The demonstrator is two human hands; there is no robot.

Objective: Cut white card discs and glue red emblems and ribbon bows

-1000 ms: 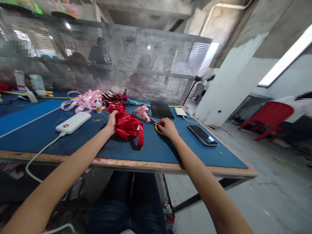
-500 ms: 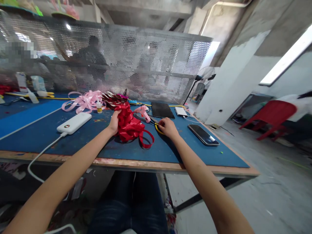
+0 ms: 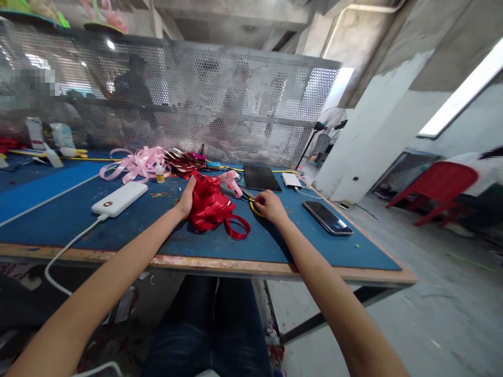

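Observation:
A bunched heap of shiny red ribbon point(image 3: 210, 205) sits on the blue-topped table, with one loop of it curling out to the right. My left hand point(image 3: 187, 198) grips the heap from its left side, the fingers partly hidden behind the folds. On the right, my right hand point(image 3: 270, 205) is closed around the yellow-handled scissors point(image 3: 254, 209), which lie low at the table with their dark blades pointing away to the left. Just beyond the ribbon and the scissors is a pink glue gun point(image 3: 232, 183).
Pale pink ribbon point(image 3: 137, 163), a small glue bottle point(image 3: 160, 173) and a white power bank point(image 3: 120, 199) with a cable lie left. A black mat point(image 3: 262, 178), a white box point(image 3: 291, 180) and a phone point(image 3: 327, 217) are right. A perforated metal screen point(image 3: 236, 104) stands behind.
The red ribbon heap has shifted slightly and its top has sunk as my left hand turned a little. My right hand stays on the scissors in nearly the same place.

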